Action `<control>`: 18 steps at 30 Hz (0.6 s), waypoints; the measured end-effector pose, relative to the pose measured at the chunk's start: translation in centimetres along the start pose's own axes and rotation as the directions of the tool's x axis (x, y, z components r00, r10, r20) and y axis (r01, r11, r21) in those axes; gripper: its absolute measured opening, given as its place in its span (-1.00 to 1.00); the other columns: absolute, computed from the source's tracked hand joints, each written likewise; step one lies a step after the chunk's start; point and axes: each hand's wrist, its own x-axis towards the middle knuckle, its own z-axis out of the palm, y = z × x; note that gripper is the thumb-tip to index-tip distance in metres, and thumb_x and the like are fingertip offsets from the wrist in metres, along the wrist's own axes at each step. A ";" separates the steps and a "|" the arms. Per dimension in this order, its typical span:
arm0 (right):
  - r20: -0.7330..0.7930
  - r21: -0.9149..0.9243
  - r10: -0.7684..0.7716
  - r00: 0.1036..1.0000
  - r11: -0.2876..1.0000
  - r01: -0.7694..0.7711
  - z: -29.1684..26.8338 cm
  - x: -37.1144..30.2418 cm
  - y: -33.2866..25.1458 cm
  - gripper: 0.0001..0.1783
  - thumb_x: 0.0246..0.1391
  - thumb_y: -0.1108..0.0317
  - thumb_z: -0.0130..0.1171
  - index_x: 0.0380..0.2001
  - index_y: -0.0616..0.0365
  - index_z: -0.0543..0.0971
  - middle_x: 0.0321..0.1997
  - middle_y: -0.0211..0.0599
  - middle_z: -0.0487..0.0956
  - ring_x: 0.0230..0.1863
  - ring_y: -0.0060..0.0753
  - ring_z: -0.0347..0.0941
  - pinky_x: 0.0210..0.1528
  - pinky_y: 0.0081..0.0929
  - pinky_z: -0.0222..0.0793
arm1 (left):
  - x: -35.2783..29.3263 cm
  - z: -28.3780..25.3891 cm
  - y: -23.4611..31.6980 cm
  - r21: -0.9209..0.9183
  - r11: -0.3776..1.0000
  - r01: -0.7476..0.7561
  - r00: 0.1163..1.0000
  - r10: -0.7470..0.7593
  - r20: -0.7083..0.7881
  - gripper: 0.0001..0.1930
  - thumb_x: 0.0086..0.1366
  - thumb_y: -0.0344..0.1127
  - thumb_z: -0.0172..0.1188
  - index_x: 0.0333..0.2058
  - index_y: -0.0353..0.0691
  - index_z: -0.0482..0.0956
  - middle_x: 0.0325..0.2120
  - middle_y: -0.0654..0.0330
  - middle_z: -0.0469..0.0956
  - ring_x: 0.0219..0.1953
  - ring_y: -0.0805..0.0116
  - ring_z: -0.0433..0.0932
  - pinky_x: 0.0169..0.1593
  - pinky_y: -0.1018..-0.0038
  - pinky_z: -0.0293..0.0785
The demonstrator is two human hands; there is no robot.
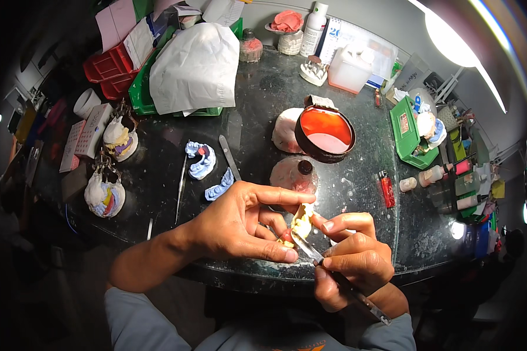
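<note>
Near the front edge of the bench, my left hand [231, 225] grips a small yellowish dental cast [302, 222] between thumb and fingers. Some pink wax shows at its lower left end. My right hand [357, 254] is closed around the dark handle of a wax knife [345, 285]. Its metal blade lies against the lower part of the cast, and the handle slants down to the right. My right fingertips are close to the cast's right side. Part of the cast is hidden by my fingers.
Just beyond my hands stand a glass spirit lamp [293, 175] and a round pan of red wax [325, 139]. Blue dental casts [201, 164] and a metal spatula [228, 153] lie left. Mounted casts [104, 196] stand farther left. A red lighter [386, 191] and green tray [405, 131] are right.
</note>
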 end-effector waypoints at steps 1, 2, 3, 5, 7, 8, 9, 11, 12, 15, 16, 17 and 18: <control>-0.002 0.004 -0.007 1.000 1.000 0.007 0.0 0.0 0.1 -0.68 -0.26 0.68 0.35 -0.34 0.21 0.57 -0.46 -0.29 0.59 0.02 -0.01 0.56 0.08 -0.08 0.65 | 0.0 0.0 0.0 0.010 1.000 0.000 1.000 0.000 0.000 -0.15 0.08 -0.72 0.42 0.36 -0.39 0.27 0.08 0.08 0.52 -0.23 0.63 0.55 -0.07 0.62 0.65; -0.002 0.003 -0.007 1.000 1.000 0.007 0.0 -0.1 0.1 -0.68 -0.26 0.68 0.35 -0.34 0.21 0.57 -0.46 -0.29 0.59 0.02 -0.01 0.56 0.08 -0.08 0.65 | 0.0 0.0 0.0 0.010 1.000 -0.001 1.000 0.001 0.001 -0.15 0.08 -0.72 0.42 0.36 -0.39 0.27 0.08 0.08 0.52 -0.23 0.63 0.55 -0.07 0.62 0.65; -0.004 0.010 -0.015 1.000 1.000 0.015 0.0 -0.2 0.2 -0.68 -0.26 0.68 0.35 -0.33 0.21 0.58 -0.46 -0.29 0.60 0.02 -0.01 0.56 0.08 -0.08 0.65 | 0.0 -0.1 0.0 0.010 1.000 -0.003 1.000 0.003 0.002 -0.15 0.08 -0.73 0.42 0.36 -0.39 0.27 0.07 0.09 0.53 -0.23 0.64 0.55 -0.07 0.62 0.65; -0.007 0.014 -0.023 1.000 1.000 0.023 -0.1 -0.2 0.1 -0.67 -0.26 0.68 0.35 -0.33 0.21 0.58 -0.45 -0.29 0.60 0.02 -0.01 0.56 0.08 -0.07 0.65 | 0.0 -0.1 -0.1 0.010 1.000 -0.006 1.000 0.006 0.006 -0.15 0.08 -0.73 0.42 0.36 -0.39 0.27 0.06 0.09 0.53 -0.24 0.64 0.55 -0.07 0.61 0.66; 0.004 0.002 -0.011 1.000 1.000 0.011 -0.2 -0.1 0.0 -0.66 -0.26 0.67 0.35 -0.32 0.22 0.58 -0.44 -0.29 0.61 0.02 0.00 0.56 0.09 -0.06 0.64 | 0.0 0.0 -0.1 0.006 1.000 0.007 1.000 -0.007 0.004 -0.15 0.08 -0.73 0.42 0.36 -0.39 0.27 0.03 0.09 0.56 -0.24 0.65 0.55 -0.06 0.61 0.66; 0.004 0.003 -0.011 1.000 1.000 0.011 -0.2 -0.1 0.0 -0.66 -0.26 0.67 0.35 -0.32 0.22 0.58 -0.44 -0.29 0.61 0.02 0.00 0.56 0.09 -0.06 0.64 | 0.0 0.0 -0.1 0.007 1.000 0.007 1.000 -0.007 0.004 -0.15 0.08 -0.73 0.42 0.36 -0.39 0.27 0.03 0.09 0.56 -0.24 0.65 0.55 -0.06 0.61 0.66; 0.010 0.023 -0.019 1.000 1.000 0.019 -0.2 -0.1 0.1 -0.67 -0.25 0.67 0.35 -0.31 0.22 0.58 -0.45 -0.29 0.60 0.02 0.00 0.55 0.10 -0.05 0.64 | 0.0 0.0 0.0 0.008 1.000 0.005 1.000 -0.005 0.001 -0.15 0.08 -0.74 0.41 0.36 -0.39 0.27 0.01 0.10 0.56 -0.24 0.65 0.55 -0.05 0.60 0.66; 0.015 0.040 -0.028 0.999 0.999 0.027 -0.2 -0.1 0.1 -0.68 -0.24 0.67 0.35 -0.31 0.22 0.58 -0.45 -0.29 0.60 0.02 0.00 0.55 0.10 -0.04 0.63 | 0.0 0.0 0.0 0.011 1.000 0.002 1.000 -0.002 0.000 -0.16 0.08 -0.74 0.41 0.36 -0.39 0.27 0.00 0.10 0.57 -0.24 0.65 0.56 -0.05 0.60 0.66; 0.014 0.052 -0.022 1.000 0.998 0.022 -0.3 -0.1 0.0 -0.68 -0.24 0.67 0.35 -0.31 0.22 0.58 -0.45 -0.29 0.59 0.02 0.00 0.54 0.11 -0.02 0.63 | -0.1 0.0 0.1 0.014 1.000 0.013 1.000 -0.013 0.005 -0.15 0.08 -0.74 0.41 0.36 -0.39 0.27 0.01 0.07 0.57 -0.25 0.65 0.56 -0.04 0.60 0.66; 0.008 0.065 -0.017 1.000 0.998 0.016 -0.3 -0.2 0.0 -0.69 -0.23 0.67 0.34 -0.31 0.22 0.58 -0.46 -0.30 0.58 0.03 0.00 0.54 0.12 0.00 0.63 | -0.1 0.0 0.0 0.021 1.000 0.020 1.000 -0.020 0.010 -0.15 0.08 -0.73 0.41 0.36 -0.39 0.26 0.04 0.03 0.56 -0.25 0.65 0.57 -0.04 0.60 0.66; 0.002 0.064 -0.017 1.000 0.998 0.016 -0.3 -0.2 0.0 -0.69 -0.22 0.67 0.34 -0.31 0.22 0.58 -0.47 -0.30 0.57 0.03 0.00 0.54 0.12 0.00 0.63 | 0.0 0.0 0.0 0.024 1.000 0.015 1.000 -0.015 0.012 -0.14 0.09 -0.73 0.42 0.37 -0.39 0.25 0.06 0.00 0.56 -0.25 0.65 0.57 -0.03 0.60 0.66; 0.002 0.063 -0.017 1.000 0.998 0.017 -0.4 -0.2 0.0 -0.69 -0.22 0.67 0.34 -0.31 0.22 0.58 -0.47 -0.30 0.57 0.03 0.00 0.54 0.12 0.00 0.63 | 0.0 0.0 0.0 0.025 1.000 0.014 1.000 -0.015 0.013 -0.14 0.09 -0.73 0.42 0.37 -0.39 0.25 0.06 0.00 0.56 -0.25 0.65 0.57 -0.03 0.60 0.66; 0.005 0.050 -0.019 1.000 0.999 0.019 -0.4 -0.1 0.0 -0.69 -0.22 0.67 0.34 -0.31 0.22 0.58 -0.46 -0.30 0.58 0.02 0.00 0.54 0.11 0.00 0.64 | 0.0 0.0 0.0 0.026 0.999 0.020 1.000 -0.021 0.020 -0.14 0.09 -0.72 0.42 0.37 -0.39 0.25 0.07 -0.01 0.56 -0.25 0.66 0.56 -0.03 0.59 0.66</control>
